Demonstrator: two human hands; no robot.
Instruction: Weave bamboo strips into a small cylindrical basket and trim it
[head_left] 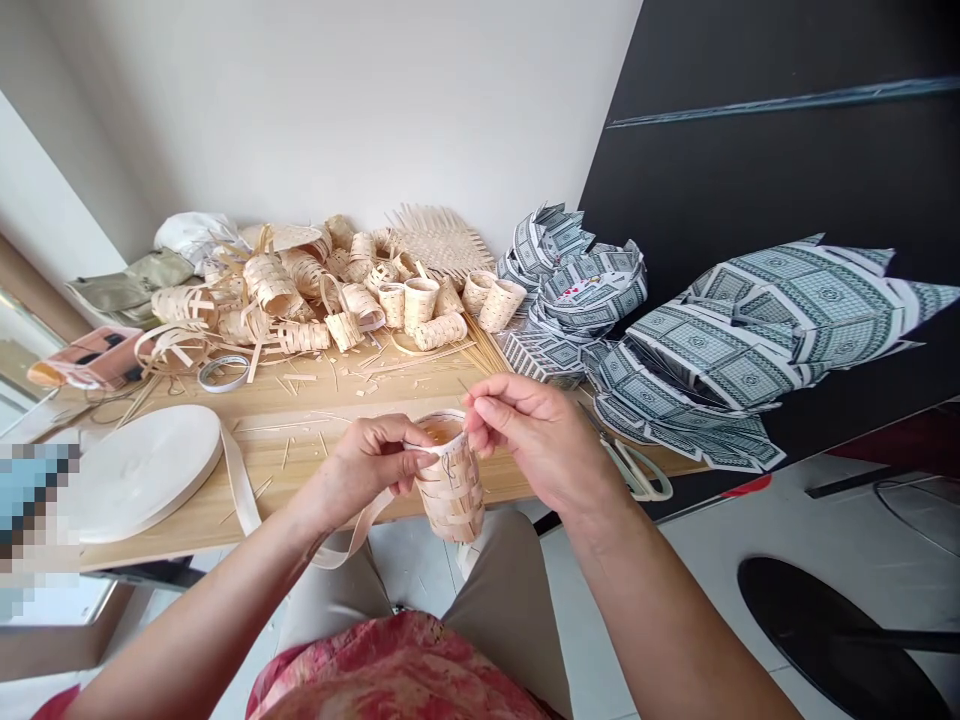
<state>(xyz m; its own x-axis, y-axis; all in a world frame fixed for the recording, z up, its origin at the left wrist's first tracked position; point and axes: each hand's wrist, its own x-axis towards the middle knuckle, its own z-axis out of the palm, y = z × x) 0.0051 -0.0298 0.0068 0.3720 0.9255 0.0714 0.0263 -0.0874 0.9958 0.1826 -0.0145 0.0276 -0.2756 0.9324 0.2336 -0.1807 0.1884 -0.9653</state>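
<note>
Precariously, the basket (450, 500) hangs over the lap (510, 580) by the surface (289, 490); it could drop if the left hand (375, 458), pinching its top, slackens. The right hand (529, 435) pinches a needle-like thing (462, 384), which could prick if it slips.

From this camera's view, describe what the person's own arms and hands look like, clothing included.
The left hand and right hand are bare, with no gloves, rings or watches visible. Both forearms are uncovered. Only a scrap of pinkish-red sleeve shows, at the lower left edge.
</note>
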